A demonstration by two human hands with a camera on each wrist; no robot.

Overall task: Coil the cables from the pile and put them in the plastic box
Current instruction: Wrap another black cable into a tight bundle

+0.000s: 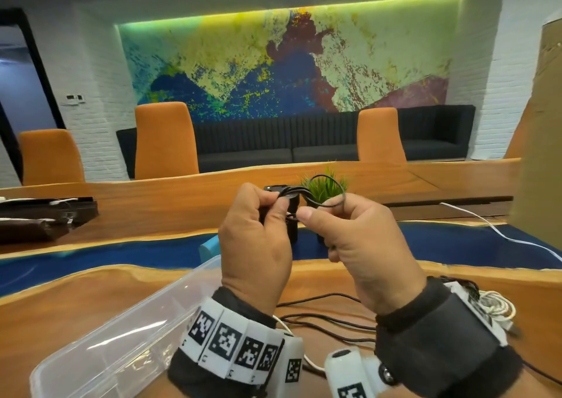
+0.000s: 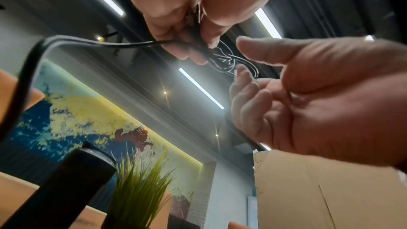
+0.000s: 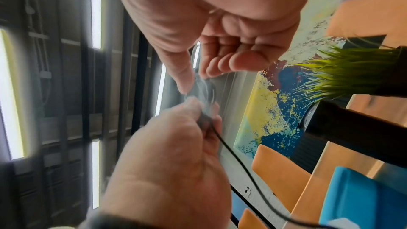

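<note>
Pinched between thumb and fingers of the left hand (image 1: 254,239) is a small coil of black cable (image 1: 292,195), held up at chest height above the table (image 1: 76,303). A loop of the same cable stands up to the right and is pinched at its lower end by the thumb and forefinger of the right hand (image 1: 362,245); the other fingers of that hand are curled in. Both hands are raised clear of the table, thumbs nearly touching.

In the left wrist view the right hand (image 2: 176,15) is seen from below, closed on the bundled turns, with one strand (image 2: 66,41) running out to the left and curving down. The left hand (image 2: 319,102) is seen with fingertips at the coil. In the right wrist view the coil is blurred between the two hands; a single strand (image 3: 237,161) is seen trailing down from the left hand (image 3: 167,171), with the right hand (image 3: 209,32) above it.

Left to right on the table:
- Dark flat items (image 1: 45,215) are noted at the far left edge.
- Plastic box (image 1: 121,336), clear, is set at lower left, just beside the left wrist. No cable is seen inside it.
- Loose black cables (image 1: 328,318) are spread on the wood between and below the wrists.
- Plant (image 1: 325,184), in a dark pot, is placed behind the hands.
- White cable bundle (image 1: 498,306) is partly hidden behind the right wrist.
- White cable (image 1: 501,236) is run across the blue strip at far right.
</note>
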